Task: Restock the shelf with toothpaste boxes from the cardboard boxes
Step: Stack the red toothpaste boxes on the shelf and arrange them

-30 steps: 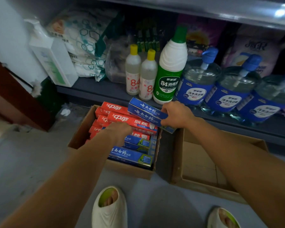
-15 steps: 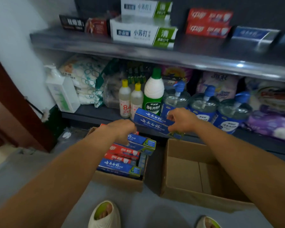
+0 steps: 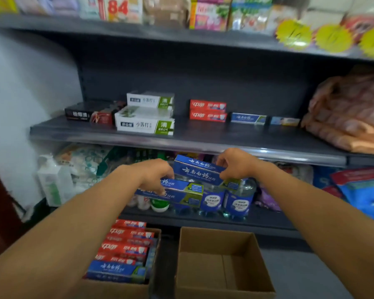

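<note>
My left hand (image 3: pixel 153 175) grips blue toothpaste boxes (image 3: pixel 179 192), stacked two high, in mid-air just below the middle shelf's front edge. My right hand (image 3: pixel 235 164) holds another blue toothpaste box (image 3: pixel 198 172) slightly higher and to the right. The grey middle shelf (image 3: pixel 203 140) carries white-and-green boxes (image 3: pixel 145 125), two red boxes (image 3: pixel 207 111), a blue box (image 3: pixel 247 118) and a black box (image 3: pixel 80 113) near its back. On the floor, the left cardboard box (image 3: pixel 117 290) holds several red and blue toothpaste boxes (image 3: pixel 123 250).
An open cardboard box (image 3: pixel 222 290) stands on the floor at the right of the full one. Blue-labelled bottles (image 3: pixel 238 201) fill the lower shelf behind my hands. Bagged goods (image 3: pixel 350 113) sit at the middle shelf's right end. A white wall lies at the left.
Both hands have risen from the cardboard box level up to the middle shelf's edge, carrying blue toothpaste boxes. My view has tilted upward, showing the upper shelves.
</note>
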A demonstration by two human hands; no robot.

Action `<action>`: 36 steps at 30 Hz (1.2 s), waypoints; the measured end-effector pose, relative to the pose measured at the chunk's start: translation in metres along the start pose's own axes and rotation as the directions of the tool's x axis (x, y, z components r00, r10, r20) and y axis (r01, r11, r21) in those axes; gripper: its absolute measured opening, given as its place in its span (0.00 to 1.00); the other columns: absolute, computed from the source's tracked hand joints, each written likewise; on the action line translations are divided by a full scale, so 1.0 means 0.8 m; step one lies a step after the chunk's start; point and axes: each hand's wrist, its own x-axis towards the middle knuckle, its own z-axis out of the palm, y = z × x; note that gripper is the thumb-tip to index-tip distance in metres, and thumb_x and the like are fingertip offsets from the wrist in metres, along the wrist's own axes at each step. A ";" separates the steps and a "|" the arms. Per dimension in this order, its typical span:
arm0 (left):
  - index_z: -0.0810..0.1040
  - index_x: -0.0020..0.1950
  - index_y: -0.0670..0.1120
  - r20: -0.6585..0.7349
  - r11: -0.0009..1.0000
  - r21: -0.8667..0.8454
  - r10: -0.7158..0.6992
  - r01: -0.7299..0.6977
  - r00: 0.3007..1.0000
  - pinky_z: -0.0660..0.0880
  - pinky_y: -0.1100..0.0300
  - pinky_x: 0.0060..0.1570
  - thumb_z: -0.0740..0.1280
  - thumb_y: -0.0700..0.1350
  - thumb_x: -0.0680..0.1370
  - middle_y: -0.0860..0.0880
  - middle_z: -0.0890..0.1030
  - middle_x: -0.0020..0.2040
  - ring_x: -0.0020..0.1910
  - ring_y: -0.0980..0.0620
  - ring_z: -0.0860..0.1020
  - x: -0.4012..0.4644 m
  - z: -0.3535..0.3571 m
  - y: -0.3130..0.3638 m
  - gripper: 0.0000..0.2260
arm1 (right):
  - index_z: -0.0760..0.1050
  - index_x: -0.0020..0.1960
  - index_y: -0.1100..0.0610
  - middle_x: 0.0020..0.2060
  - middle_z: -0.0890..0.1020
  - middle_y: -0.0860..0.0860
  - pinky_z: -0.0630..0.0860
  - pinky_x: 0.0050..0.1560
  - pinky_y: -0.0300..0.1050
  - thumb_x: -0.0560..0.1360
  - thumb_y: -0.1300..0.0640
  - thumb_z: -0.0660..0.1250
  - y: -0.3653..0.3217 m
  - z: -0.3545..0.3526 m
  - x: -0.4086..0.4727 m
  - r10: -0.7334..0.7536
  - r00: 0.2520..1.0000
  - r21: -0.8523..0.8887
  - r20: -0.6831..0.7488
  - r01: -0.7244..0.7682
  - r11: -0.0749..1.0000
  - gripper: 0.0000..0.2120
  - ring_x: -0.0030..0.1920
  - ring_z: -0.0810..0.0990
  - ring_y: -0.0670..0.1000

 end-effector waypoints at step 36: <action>0.73 0.67 0.50 -0.113 0.992 0.009 0.127 -0.127 0.985 0.72 0.48 0.63 0.70 0.48 0.76 0.51 0.76 0.63 0.60 0.49 0.74 0.443 -0.170 0.076 0.20 | 0.77 0.62 0.57 0.56 0.79 0.55 0.75 0.51 0.45 0.71 0.57 0.70 0.392 -0.121 0.226 0.151 0.983 -0.163 -0.107 -0.167 0.972 0.20 0.53 0.77 0.55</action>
